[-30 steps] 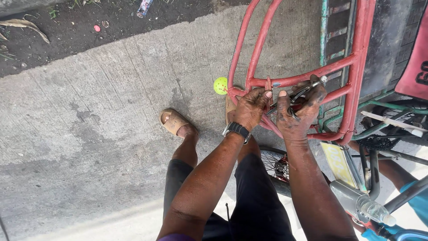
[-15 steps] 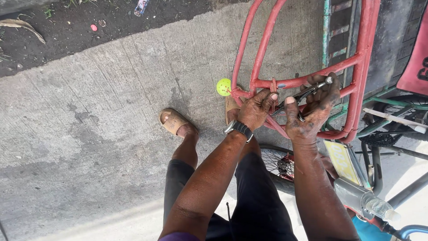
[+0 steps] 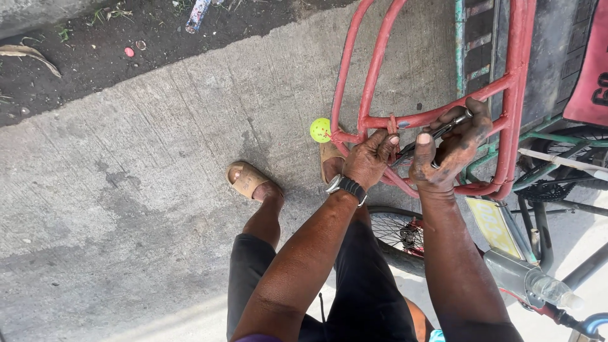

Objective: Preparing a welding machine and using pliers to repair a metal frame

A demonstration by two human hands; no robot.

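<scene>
Person wore a dark wristwatch (image 3: 346,187) with silver case on left wrist, black shorts (image 3: 354,285), tan slide sandals (image 3: 246,179), and had greasy, grimy bare hands.

Frame tubing (image 3: 437,117) is painted faded red, with a rust-brown tie (image 3: 392,122) wrapped at one joint. Pliers (image 3: 437,134) are seen as dark grey metal with a shiny edge. Both hands, left hand (image 3: 370,158) and right hand (image 3: 451,149), are smeared with black grease. A black-strapped, silver-cased watch (image 3: 345,187) is worn. Ball (image 3: 320,130) is coloured bright yellow-green. Sandals (image 3: 247,179) are tan. Trousers (image 3: 361,285) are black. Concrete (image 3: 158,158) is pale grey, blotched with darker stains. A yellow plate (image 3: 494,226) and a green rail (image 3: 460,38) are noted.
</scene>
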